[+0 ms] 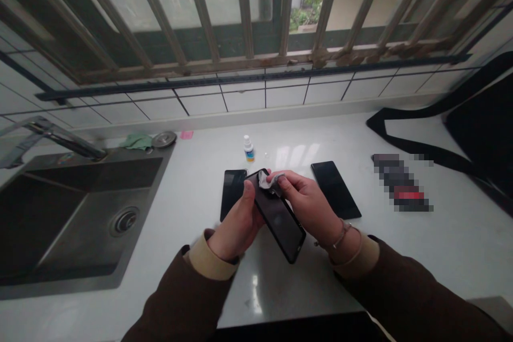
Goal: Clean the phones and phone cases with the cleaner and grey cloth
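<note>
My left hand (236,224) grips a black phone (280,224) by its left edge and holds it tilted above the white counter (441,246). My right hand (308,206) pinches a small grey cloth (266,180) against the phone's top end. A second black phone (233,191) lies flat on the counter behind my left hand, partly hidden by it. A third black phone (335,188) lies flat to the right of my right hand. A small white bottle (249,148) with a blue and yellow label stands just beyond the phones.
A dark steel sink (72,214) with a tap (60,141) fills the left side. A green cloth (137,142) and a round metal strainer (164,139) lie behind it. A black bag (476,123) sits at the right, with a blurred-out object (403,181) beside it. A barred window runs along the back.
</note>
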Demonstrator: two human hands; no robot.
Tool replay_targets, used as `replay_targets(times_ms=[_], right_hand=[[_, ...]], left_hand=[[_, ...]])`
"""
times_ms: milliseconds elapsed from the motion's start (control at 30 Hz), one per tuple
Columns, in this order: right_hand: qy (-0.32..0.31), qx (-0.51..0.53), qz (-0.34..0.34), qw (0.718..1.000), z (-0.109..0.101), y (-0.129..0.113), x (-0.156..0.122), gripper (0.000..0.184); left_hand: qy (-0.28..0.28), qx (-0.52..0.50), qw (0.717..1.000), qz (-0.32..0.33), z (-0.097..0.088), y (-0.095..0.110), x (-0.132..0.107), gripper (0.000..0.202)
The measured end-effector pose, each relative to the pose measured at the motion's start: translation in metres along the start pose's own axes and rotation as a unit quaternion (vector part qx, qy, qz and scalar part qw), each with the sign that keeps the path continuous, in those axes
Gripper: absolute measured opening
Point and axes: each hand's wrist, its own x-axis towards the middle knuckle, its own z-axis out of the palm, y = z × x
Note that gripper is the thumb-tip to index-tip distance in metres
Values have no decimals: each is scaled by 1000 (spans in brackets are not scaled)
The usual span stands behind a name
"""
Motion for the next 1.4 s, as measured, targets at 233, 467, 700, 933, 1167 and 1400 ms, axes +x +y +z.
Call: replay_targets(times_ms=[233,467,700,933,1167,1400], right_hand=[[5,-54,-38,998,1,2,-1,32],[106,93,41,989,1,1,2,33],[105,234,114,960,0,5,11,30],[92,218,141,961,-5,7,12,32],[54,225,140,963,-5,9,12,40],[21,190,142,971,-10,8,13,39]], left_hand=[[59,-96,992,-52,14,6,4,58],[150,-107,981,-58,12,24,3,37],[179,-58,982,1,8,32,0,38],[98,-11,995,-31,4,35,-7,40],[90,-14,995,-44,3,36,-7,40],[151,-36,988,-20,3,42,-4,36]])
